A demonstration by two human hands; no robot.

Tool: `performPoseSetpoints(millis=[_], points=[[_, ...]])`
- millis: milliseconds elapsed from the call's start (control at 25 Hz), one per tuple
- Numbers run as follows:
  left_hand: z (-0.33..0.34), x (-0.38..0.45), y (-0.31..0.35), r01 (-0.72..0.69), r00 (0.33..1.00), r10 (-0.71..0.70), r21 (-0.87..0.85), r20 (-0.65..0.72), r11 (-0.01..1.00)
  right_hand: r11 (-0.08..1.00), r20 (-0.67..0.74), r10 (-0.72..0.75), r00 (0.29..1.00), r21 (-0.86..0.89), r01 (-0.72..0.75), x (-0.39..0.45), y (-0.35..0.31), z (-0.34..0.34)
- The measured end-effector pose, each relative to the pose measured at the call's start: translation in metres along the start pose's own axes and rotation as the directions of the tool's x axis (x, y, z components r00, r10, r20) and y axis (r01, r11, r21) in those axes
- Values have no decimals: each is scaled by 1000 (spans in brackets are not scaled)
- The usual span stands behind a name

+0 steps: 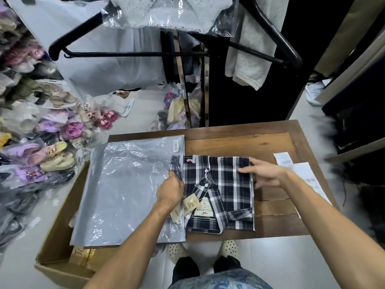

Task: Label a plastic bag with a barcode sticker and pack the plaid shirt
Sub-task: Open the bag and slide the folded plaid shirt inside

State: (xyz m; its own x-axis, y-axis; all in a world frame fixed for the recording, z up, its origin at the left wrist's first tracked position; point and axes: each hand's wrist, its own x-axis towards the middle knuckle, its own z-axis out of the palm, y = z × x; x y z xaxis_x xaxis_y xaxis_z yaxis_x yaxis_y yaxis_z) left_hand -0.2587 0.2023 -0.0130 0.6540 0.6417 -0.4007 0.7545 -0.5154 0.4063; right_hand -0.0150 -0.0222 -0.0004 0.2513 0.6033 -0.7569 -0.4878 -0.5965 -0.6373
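Covering the plaid shirt (225, 184) edge, plastic bag (129, 188) hides left hand (169, 190) fingertips.

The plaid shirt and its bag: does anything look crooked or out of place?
Only slightly: the plastic bag overhangs the wooden table's left edge above a cardboard box. The plaid shirt lies folded, its left edge just entering the bag.

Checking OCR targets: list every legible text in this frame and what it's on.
"HOLLISTER": neck label of the plaid shirt, upside down.
"M": size tab above that label.
Barcode sticker on the plastic bag: too small.
Hang tags: blurred.
Paper slips on the table: blurred.
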Motion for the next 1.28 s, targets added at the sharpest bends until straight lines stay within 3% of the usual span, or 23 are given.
performPoseSetpoints(millis=[120, 200, 280, 400, 560, 720, 920, 1120, 1280], points=[[0, 0, 1, -13, 1000, 14, 19, -9, 1000, 996, 87, 11, 996, 82, -18, 0, 22, 8], [-1, 1, 3, -32, 999, 33, 38, -8, 999, 998, 61, -21, 998, 62, 17, -2, 29, 18], [-5, -1, 6, -70, 998, 70, 56, 1, 996, 991, -76, -108, 991, 66, 113, -4, 32, 32], [-9, -5, 10, -127, 992, 127, 27, 3, 991, 948, -355, -138, 924, 221, 227, -4, 39, 58], [-9, -15, 12, -180, 983, 181, -13, 11, 984, 972, -263, -161, 951, 124, 199, -2, 52, 88], [-4, -17, 7, -179, 982, 182, -54, 52, 982, 975, -315, -145, 938, 118, 190, 10, 42, 110], [-5, -17, 7, -225, 972, 225, -17, 72, 974, 980, -205, -185, 961, 34, 196, 21, 26, 128], [-7, -18, 10, -217, 975, 221, -96, 31, 971, 941, -430, -134, 893, 227, 251, 23, 34, 116], [-1, -18, 18, -248, 964, 258, -131, 64, 960, 943, -488, -180, 854, 163, 292, 28, 45, 133]])
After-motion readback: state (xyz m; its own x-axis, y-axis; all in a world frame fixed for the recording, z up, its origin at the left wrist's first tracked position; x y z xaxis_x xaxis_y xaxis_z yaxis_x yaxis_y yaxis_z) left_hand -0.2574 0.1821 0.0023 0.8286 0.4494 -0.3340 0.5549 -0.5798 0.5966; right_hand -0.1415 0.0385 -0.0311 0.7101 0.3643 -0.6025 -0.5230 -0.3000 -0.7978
